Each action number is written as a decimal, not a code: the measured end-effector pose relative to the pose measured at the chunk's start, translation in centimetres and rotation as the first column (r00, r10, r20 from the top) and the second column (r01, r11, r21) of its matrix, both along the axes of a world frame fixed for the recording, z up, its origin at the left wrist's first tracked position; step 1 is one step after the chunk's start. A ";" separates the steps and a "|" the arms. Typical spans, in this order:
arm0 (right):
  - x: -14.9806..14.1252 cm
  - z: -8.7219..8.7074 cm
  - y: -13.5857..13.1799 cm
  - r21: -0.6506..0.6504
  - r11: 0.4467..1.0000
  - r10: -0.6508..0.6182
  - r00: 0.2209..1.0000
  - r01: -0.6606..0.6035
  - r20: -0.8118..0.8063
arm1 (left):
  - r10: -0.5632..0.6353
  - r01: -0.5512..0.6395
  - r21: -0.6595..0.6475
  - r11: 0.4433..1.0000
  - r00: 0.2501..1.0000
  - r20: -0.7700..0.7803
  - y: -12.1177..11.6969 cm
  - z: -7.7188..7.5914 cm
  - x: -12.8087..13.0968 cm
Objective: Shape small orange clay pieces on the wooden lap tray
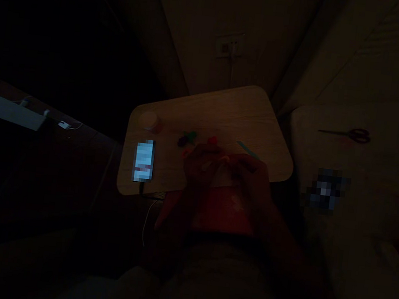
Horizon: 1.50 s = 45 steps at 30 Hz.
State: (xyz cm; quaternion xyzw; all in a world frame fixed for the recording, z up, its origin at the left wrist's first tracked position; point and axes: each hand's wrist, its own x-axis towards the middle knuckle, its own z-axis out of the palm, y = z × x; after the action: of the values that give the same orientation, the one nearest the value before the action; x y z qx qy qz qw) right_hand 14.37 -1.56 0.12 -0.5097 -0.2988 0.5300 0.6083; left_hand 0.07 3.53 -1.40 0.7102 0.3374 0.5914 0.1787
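The scene is very dark. My left hand [199, 164] and my right hand [249, 172] meet over the near edge of a small wooden table [225, 109]. Both have their fingers curled around a small pale thing [219, 164] between them; I cannot make out what it is. Just beyond the hands lie small coloured pieces: a green and dark one [186, 138] and a red one [212, 140]. A thin light stick [248, 150] lies to the right of them.
A lit phone [144, 161] lies on the table's left side, with a cable at its near end. A pale round lid or cup [148, 120] sits behind it. Scissors [352, 135] rest on the pale cushion [364, 158] at right. A wall socket [229, 47] is behind.
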 end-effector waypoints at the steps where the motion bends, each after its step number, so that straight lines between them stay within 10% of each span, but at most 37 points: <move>1: 0.0 0.1 0.0 -0.004 1.000 -0.002 1.000 0.002 0.009 | -0.005 0.005 -0.004 1.000 1.000 0.006 0.1 0.0 0.0; 31: 2.6 -1.1 1.1 0.101 0.995 -0.006 0.981 -0.014 0.193 | -0.223 0.202 -0.304 0.931 0.974 -0.033 1.2 -1.1 0.9; 45: 4.5 -4.8 1.6 0.202 0.979 -0.077 0.895 -0.016 0.440 | -0.241 0.181 -0.349 0.919 0.961 -0.136 2.0 -2.2 1.4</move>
State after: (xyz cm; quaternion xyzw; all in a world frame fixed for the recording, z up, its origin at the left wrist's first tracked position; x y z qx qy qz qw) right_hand 18.83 -0.01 -4.67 -0.5582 -0.4737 0.3569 0.5801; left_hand 1.51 5.54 -3.61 0.7516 0.3683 0.4377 0.3285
